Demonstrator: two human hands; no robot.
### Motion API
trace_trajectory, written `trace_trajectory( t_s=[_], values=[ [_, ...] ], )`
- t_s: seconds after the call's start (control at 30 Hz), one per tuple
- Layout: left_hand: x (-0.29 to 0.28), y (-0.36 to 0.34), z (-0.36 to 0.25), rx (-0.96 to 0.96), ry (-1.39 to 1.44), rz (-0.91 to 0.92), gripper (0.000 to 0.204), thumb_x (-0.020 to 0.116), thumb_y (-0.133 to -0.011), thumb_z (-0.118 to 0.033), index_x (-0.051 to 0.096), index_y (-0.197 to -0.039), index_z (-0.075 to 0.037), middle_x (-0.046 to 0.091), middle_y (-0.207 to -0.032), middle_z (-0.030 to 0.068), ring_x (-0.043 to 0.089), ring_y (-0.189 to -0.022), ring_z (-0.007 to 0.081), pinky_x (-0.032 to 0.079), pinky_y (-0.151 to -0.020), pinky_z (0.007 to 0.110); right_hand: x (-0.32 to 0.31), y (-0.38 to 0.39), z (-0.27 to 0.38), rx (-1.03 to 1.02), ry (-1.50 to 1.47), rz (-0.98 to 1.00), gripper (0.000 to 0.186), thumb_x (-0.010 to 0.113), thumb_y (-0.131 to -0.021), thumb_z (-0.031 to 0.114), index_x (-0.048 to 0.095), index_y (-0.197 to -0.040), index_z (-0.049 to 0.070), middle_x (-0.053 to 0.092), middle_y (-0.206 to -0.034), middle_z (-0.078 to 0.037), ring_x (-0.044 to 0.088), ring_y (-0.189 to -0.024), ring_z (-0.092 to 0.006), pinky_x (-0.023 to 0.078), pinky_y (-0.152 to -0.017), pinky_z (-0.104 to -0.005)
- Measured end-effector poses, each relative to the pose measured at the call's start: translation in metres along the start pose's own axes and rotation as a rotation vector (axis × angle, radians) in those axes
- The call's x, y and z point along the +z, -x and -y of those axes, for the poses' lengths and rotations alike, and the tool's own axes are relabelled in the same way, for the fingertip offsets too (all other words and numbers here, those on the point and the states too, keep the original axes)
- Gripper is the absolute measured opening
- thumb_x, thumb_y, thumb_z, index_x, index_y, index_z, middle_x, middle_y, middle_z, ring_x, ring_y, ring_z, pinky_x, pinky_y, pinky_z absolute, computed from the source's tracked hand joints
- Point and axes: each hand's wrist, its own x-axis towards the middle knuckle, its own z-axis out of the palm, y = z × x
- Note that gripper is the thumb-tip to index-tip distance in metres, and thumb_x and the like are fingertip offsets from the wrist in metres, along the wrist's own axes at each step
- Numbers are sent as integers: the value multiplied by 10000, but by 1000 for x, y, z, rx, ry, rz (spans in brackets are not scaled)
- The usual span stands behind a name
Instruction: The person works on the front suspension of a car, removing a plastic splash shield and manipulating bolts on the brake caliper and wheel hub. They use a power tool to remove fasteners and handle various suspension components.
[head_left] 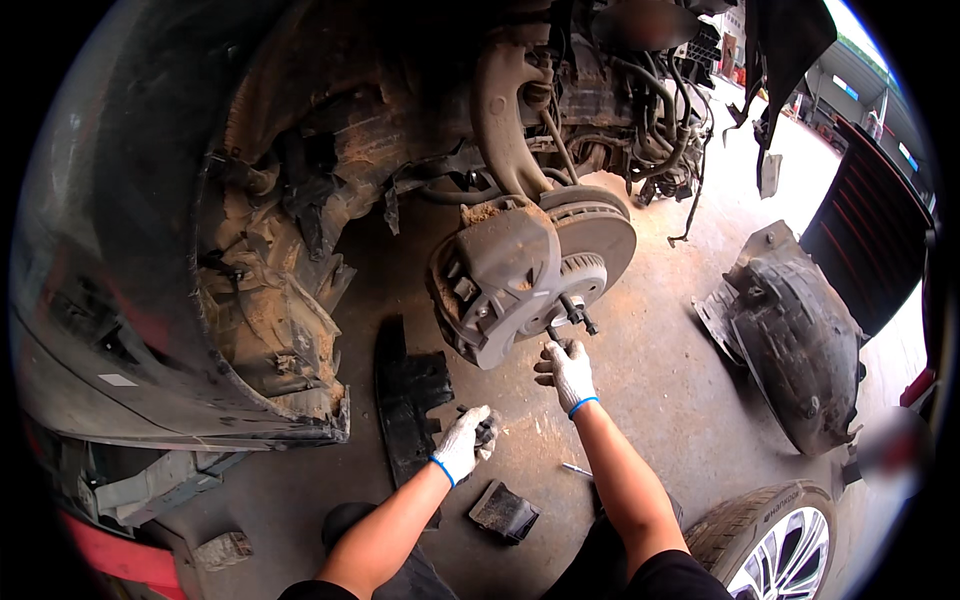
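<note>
My left hand (466, 442), in a white glove with a blue cuff, is closed around small dark parts (486, 434) that look like wheel bolts or nuts; the fingers partly cover them. My right hand (570, 374), gloved the same way, reaches up just below the wheel hub (545, 318). Its thumb and forefinger come together near the hub face, and whatever they pinch is too small to make out. Dark bolts (578, 314) stick out of the hub beside these fingertips. Behind the hub sit the brake disc (600, 232) and a dusty brake caliper (505, 262).
A green car fender (110, 300) fills the left side. Black plastic trim (400, 400) and a small black box-like part (504, 511) lie on the floor. A wheel (780, 550) is at lower right, below a wheel-arch liner (795, 345). A pen-like stick (577, 469) lies by my right forearm.
</note>
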Motion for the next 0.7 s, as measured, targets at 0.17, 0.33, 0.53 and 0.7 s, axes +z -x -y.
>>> trace_trajectory(
  t_s=[0.17, 0.33, 0.53, 0.7],
  values=[
    [-2, -2, 2, 7, 15, 5, 250, 515, -967, -302, 606, -971, -69, 530, -658, 13, 465, -496, 121, 355, -430, 255, -13, -3, 4, 189, -123, 116, 470, 459, -976, 478, 535, -998, 15, 647, -839, -169, 664, -677, -259, 543, -553, -364],
    [3, -4, 1, 40, -2, -3, 242, 535, -957, -297, 617, -981, -71, 552, -681, 18, 475, -501, 123, 356, -432, 251, -8, 6, 13, 127, -48, 127, 685, 276, -974, 650, 567, -918, 32, 641, -720, -170, 647, -611, -297, 531, -547, -382],
    [1, -10, 2, 134, 3, -122, 318, 538, -971, -411, 616, -894, -113, 541, -644, 10, 463, -454, 122, 344, -398, 257, 3, 47, 17, 109, 345, 467, 538, 489, -950, 540, 609, -1018, 20, 670, -794, -167, 655, -675, -295, 530, -654, -402],
    [13, -7, 2, 156, -120, -99, 444, 503, -960, -553, 562, -785, -149, 493, -556, -4, 439, -388, 117, 318, -348, 255, 20, 74, 13, -339, 813, 637, 346, 668, -871, 270, 613, -1114, 29, 695, -970, -176, 676, -909, -278, 521, -819, -386]
  ],
)
